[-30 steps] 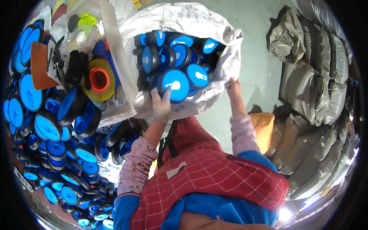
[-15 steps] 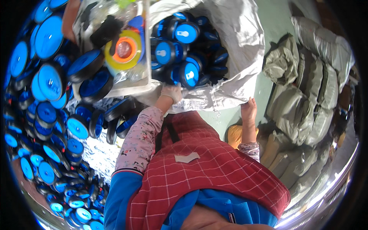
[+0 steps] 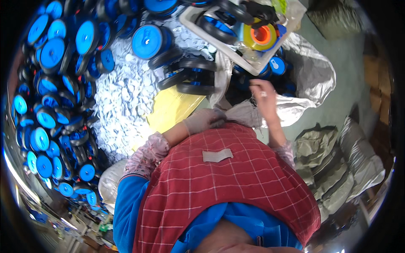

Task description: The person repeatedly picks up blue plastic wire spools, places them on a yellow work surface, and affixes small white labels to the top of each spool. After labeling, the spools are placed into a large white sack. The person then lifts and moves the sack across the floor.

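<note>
Right hand (image 3: 265, 98), fingers loosely bent and half open, hangs over one white sack (image 3: 322, 84); contact is unclear. Several blue-and-black wheels (image 3: 278, 65) lie inside, just beyond it. Gloved left hand (image 3: 204, 119) curls near the sack's edge, its grip impossible to tell. Beyond the right hand: one pale bin (image 3: 223, 47), one yellow tape roll (image 3: 249, 39).

The left hand (image 3: 205, 119), in a pale glove, is by the top of the red checked apron (image 3: 217, 181). The right hand (image 3: 265, 99) is over the near side of a big white sack (image 3: 322, 82) with blue and black wheels (image 3: 277, 65) inside. I can't tell if it grips the cloth. A plastic bin (image 3: 236, 57) with a yellow tape roll (image 3: 249, 39) sits over part of the sack. On the left, many more blue wheels (image 3: 52, 53) lie beside a heap of small pale bits (image 3: 126, 95).
</note>
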`<action>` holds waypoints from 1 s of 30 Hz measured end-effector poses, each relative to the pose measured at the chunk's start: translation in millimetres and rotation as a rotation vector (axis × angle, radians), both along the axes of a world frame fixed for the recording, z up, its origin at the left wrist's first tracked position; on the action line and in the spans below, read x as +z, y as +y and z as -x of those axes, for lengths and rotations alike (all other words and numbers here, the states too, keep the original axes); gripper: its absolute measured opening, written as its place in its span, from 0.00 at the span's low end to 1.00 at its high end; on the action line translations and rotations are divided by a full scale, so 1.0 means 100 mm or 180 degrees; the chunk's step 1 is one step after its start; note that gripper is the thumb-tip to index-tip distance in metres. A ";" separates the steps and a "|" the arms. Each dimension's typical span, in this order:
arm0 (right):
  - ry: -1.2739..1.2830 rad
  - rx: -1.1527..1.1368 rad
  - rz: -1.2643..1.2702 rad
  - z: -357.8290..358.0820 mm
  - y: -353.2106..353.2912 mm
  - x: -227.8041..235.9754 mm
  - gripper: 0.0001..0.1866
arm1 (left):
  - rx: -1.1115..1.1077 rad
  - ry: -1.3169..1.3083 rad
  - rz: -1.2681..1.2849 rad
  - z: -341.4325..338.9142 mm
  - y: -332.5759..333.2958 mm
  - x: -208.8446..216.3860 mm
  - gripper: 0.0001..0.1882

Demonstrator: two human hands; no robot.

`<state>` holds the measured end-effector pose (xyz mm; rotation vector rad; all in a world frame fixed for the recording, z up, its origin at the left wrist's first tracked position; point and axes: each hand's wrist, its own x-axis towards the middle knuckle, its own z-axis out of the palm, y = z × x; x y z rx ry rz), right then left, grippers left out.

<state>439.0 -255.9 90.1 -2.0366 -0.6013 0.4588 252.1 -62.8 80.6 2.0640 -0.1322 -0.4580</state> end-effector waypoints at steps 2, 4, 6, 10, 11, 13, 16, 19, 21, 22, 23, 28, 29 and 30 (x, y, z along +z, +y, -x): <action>-0.0173 0.0915 -0.0064 0.31 0.47 -0.13 0.21 | 0.0861 -0.0332 -0.0170 0.16 0.15 0.15 0.15; -0.1047 0.1581 0.0321 0.58 0.88 -0.01 0.32 | 0.2169 -0.1614 -0.1071 0.39 0.27 0.11 0.18; -0.1087 0.1526 0.0594 0.69 1.04 -0.39 0.29 | 0.2320 -0.1948 -0.2293 0.29 0.69 0.18 0.25; -0.0641 0.1252 0.0747 0.77 1.10 -0.36 0.20 | 0.2058 -0.0905 -0.2354 0.37 1.18 -0.21 0.21; -0.0720 0.1157 0.0623 0.77 1.03 -0.38 0.20 | 0.2058 -0.1113 -0.2286 0.40 1.19 -0.16 0.19; -0.0831 0.1088 0.0358 0.80 0.98 -0.32 0.18 | 0.2269 -0.1588 -0.2062 0.62 1.15 0.12 0.17; 0.0025 0.1314 0.0470 0.90 1.01 -0.12 0.22 | 0.3061 -0.1127 -0.1600 1.33 0.97 0.39 0.20; 0.0858 0.1784 0.0251 1.14 1.44 0.07 0.29 | 0.4389 -0.1107 0.0017 2.10 0.68 0.48 0.19; 0.2080 0.1727 -0.0366 1.35 1.90 -0.22 0.30 | 0.5030 -0.0714 0.0717 2.55 0.58 0.35 0.18; 0.2316 0.1697 -0.0713 1.49 2.14 -0.27 0.30 | 0.5049 -0.0211 0.0596 2.76 0.54 0.29 0.21; 0.2712 0.1587 -0.0948 1.59 2.38 -0.51 0.28 | 0.4974 -0.0245 0.1040 2.85 0.48 0.19 0.22; 0.1733 0.1484 -0.0578 1.65 2.56 -0.79 0.30 | 0.4791 -0.0138 0.2557 2.74 0.31 -0.13 0.22; 0.0824 0.1586 -0.0252 1.58 2.38 -0.78 0.31 | 0.4908 -0.0037 0.2755 2.59 0.28 -0.04 0.21; -0.0153 0.1401 -0.0093 1.53 2.11 -0.86 0.32 | 0.5018 0.0073 0.2954 2.43 0.25 0.07 0.20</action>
